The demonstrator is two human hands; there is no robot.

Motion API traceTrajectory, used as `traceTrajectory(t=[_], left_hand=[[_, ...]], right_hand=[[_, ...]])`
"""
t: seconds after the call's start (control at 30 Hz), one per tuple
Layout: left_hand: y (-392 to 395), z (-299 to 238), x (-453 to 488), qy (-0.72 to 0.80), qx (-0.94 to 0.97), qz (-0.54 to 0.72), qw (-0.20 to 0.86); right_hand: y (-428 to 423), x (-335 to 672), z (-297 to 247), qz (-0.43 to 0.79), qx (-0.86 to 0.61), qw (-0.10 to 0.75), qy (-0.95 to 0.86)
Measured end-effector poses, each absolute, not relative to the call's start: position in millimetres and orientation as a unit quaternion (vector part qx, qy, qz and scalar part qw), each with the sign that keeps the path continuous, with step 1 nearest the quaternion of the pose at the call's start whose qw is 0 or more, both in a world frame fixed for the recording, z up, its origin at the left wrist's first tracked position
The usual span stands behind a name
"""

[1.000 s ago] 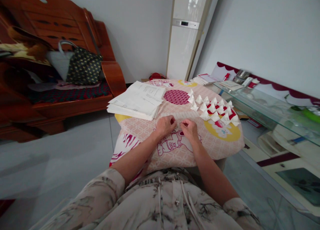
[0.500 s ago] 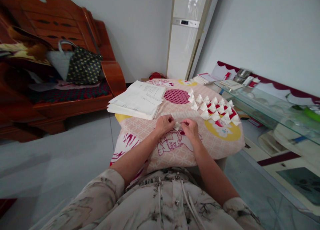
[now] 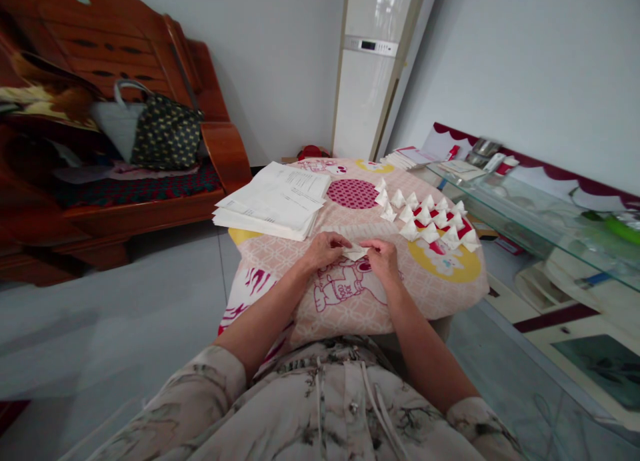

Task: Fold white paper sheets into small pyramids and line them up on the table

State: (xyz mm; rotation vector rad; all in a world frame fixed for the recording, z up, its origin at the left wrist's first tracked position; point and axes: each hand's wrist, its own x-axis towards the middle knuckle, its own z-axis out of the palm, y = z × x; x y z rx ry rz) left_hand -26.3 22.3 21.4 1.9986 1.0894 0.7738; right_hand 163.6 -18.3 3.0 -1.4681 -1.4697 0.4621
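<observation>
Both hands pinch one small piece of white paper between them: the left hand has its thumb and fingers pressed together at the left end, the right hand grips the right end the same way. The paper lies low over the near middle of the table, its surface showing in the gap between the two hands; its exact folds are too small to tell. The wrists rest close to the cloth, which is pale pink with printed figures, yellow rounds and a purple dotted oval, and which covers the table. Beyond the left hand, a stack of paper sheets lies flat, its edges uneven and print visible on the top sheets. Beyond and to the right of the right hand stand folded paper pieces, white and pointed, set close together in uneven rows, with red showing between several of them. At the far right edge of the table is a pile of booklets, near a glass shelf that bears a red and white cup and metal tins. To the left, a wooden bench holds a dark patterned bag beside a grey bag. A tall white cabinet-like appliance stands behind the table.
</observation>
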Motion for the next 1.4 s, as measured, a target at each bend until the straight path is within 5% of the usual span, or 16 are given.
traceTrajectory(t=[0.27, 0.83, 1.1, 1.4], left_hand=[[24.6, 24.3, -27.4, 0.438, 0.792, 0.278, 0.324], [13.0, 24.0, -9.4, 0.530, 0.782, 0.255, 0.206], [15.1, 20.8, -13.2, 0.504, 0.798, 0.258, 0.207], [17.2, 17.3, -20.0, 0.436, 0.812, 0.302, 0.243]], right_hand=[[-19.1, 162.7, 3.0, 0.137, -0.597, 0.465, -0.639], [-20.2, 147.6, 8.1, -0.017, -0.676, 0.277, -0.683], [-20.0, 148.5, 8.0, -0.019, -0.671, 0.261, -0.694], [-19.0, 151.0, 6.9, 0.022, -0.632, 0.340, -0.696]])
